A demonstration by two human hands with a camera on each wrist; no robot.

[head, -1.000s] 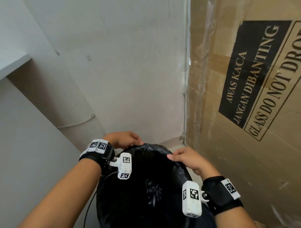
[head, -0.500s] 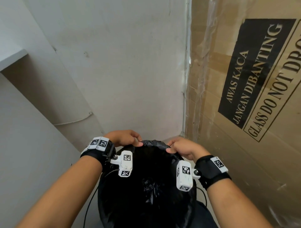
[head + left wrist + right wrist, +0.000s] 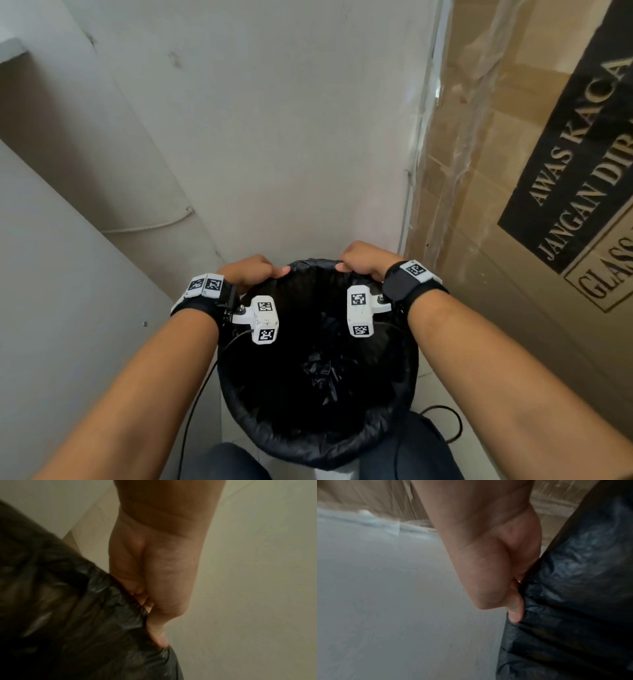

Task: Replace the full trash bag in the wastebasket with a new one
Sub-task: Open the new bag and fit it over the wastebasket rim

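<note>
Both hands work the far rim of the round wastebasket (image 3: pixel 236 390), which stands on the floor in a corner between a pale wall and a big cardboard carton (image 3: pixel 513 205). A crinkled black plastic trash bag (image 3: pixel 322 373) lines it, the mouth folded over the rim. The left hand (image 3: pixel 251 272) has its fingers (image 3: pixel 145 601) curled and clamped on the bag's edge, thumb on top; the right hand (image 3: pixel 364 262) pinches the edge likewise, its fingers (image 3: pixel 515 609) tucked against the film. To seat the fold well, I judge each hand should draw the film outward and down evenly, working round the rim, without tearing the thin plastic.
</note>
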